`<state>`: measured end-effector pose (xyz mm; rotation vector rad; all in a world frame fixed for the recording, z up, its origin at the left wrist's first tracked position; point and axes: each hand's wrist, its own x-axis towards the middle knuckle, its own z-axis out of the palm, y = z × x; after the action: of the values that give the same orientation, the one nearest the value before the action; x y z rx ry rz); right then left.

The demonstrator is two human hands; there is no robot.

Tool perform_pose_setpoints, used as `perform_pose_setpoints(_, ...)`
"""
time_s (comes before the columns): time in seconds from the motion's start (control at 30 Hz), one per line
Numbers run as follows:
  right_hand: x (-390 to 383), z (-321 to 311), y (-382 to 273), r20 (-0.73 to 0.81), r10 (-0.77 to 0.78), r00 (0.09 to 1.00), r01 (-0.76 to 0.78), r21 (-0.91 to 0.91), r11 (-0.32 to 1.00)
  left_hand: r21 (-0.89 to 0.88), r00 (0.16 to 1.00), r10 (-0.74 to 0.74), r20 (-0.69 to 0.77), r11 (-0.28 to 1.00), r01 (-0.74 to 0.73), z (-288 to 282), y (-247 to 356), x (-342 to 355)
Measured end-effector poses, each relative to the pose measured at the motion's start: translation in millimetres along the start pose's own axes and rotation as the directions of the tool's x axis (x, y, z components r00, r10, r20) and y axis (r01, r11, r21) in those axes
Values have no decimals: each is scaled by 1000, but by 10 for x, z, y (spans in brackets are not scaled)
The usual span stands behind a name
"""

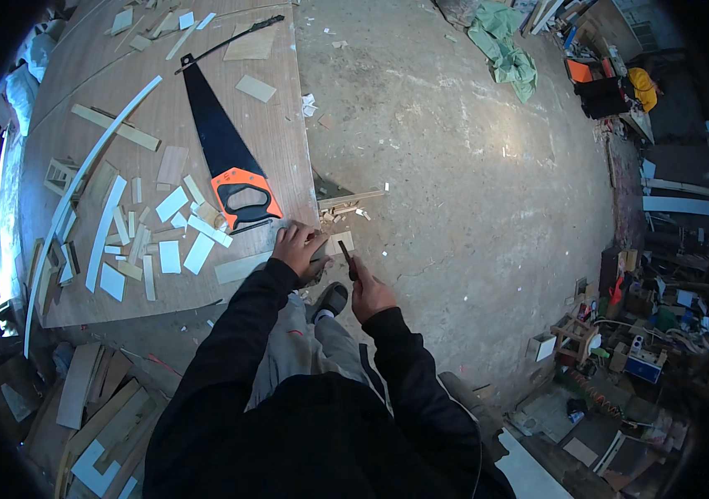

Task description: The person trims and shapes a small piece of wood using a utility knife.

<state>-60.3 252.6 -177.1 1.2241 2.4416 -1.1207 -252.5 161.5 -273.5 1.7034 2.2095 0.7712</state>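
At the table's front right corner my left hand [296,252] has its fingers curled over something greyish, mostly hidden. My right hand [370,291] grips a dark narrow tool [345,254], pointing up beside the table edge, a short way right of my left hand. A handsaw [236,190] with black blade and orange handle lies on the wooden table [275,141] beyond my left hand, a thin dark strip [251,227] below its handle. Several pale offcuts [170,257] and long curved strips [105,233] lie to the left.
A long metal tool [242,35] crosses the saw's tip. On the concrete floor [454,208] are small scraps and a green cloth [504,58]. Cluttered tools and boards [645,349] line the right side; stacked boards [101,424] lie at lower left. My legs and sandalled foot show below my hands.
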Motion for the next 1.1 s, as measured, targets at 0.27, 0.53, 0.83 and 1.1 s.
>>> perform_pose_setpoints(0.27,125,108,-36,5,32,999,-32,15,999,73,992,95,-88,993,-89,55,-96,39)
perform_pose_setpoints(0.53,153,67,-141,29,54,998,-54,-5,999,25,994,85,-61,996,-84,-70,-96,39)
perform_pose_setpoints(0.83,171,108,-162,11,46,999,-45,-85,995,4,998,60,-19,998,-60,-60,-90,40)
perform_pose_setpoints(1.1,179,75,-189,-8,76,997,-77,-103,992,43,992,100,-75,994,-97,-22,-146,31)
